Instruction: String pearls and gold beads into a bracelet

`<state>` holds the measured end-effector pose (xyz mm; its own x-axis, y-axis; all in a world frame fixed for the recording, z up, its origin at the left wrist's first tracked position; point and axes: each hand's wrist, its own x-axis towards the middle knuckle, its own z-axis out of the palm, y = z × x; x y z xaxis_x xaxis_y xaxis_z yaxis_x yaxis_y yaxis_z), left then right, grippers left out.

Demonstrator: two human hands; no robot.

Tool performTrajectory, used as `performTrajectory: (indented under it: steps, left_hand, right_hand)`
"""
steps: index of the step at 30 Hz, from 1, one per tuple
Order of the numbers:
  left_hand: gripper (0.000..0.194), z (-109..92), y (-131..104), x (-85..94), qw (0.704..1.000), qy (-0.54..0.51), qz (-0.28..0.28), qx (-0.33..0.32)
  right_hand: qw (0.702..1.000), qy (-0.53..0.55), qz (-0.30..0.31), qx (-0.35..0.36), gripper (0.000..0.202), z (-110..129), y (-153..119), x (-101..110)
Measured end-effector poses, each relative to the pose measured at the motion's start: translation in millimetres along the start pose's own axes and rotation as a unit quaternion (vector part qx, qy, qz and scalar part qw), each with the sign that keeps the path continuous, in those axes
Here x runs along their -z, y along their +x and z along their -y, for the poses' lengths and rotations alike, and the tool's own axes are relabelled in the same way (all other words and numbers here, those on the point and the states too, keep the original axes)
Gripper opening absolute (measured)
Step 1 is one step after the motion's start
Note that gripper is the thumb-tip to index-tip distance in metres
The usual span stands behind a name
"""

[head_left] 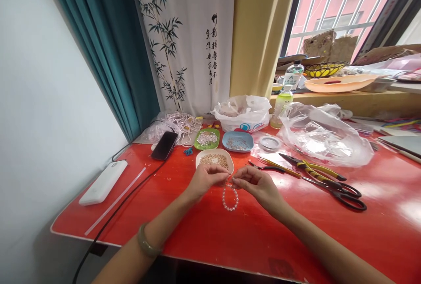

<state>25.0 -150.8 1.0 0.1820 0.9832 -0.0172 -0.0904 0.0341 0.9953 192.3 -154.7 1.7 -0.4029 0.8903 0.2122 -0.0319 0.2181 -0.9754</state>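
Note:
A loop of pale beads, a beaded bracelet (230, 208), hangs between my two hands just above the red table. My left hand (208, 179) pinches one end of it with thumb and forefinger. Opposite, my right hand (255, 183) pinches the other end; the fingertips are close together and the thread between them is too fine to make out. Right behind my left hand stands a white dish (214, 151) of gold beads. Beyond it sit a green dish (206, 138) with pearly beads and a blue dish (238, 142) with small pieces.
Right of my hands lie black-handled scissors (342, 192), yellow-and-black pliers (312, 170), small cutters (268, 168) and tweezers (283, 169). A phone (164, 146), a white power bank (103, 182) and a cable (131, 199) are on the left. Plastic bags (329, 139) and bead strands (184, 126) line the back.

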Motion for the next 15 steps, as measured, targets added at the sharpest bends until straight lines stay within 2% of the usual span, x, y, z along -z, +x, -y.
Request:
performTrajectory:
  steps: [5, 15]
  left_hand:
    - [0.013, 1.9, 0.1, -0.7, 1.000, 0.007, 0.010, -0.007]
    - [0.015, 6.6, 1.2, 0.6, 0.999, 0.036, 0.015, -0.012]
  right_hand:
    - [0.999, 0.033, 0.005, -0.020, 0.015, 2.1, -0.1, -1.2]
    - [0.999, 0.025, 0.018, -0.045, 0.012, 1.6, 1.4, -0.4]
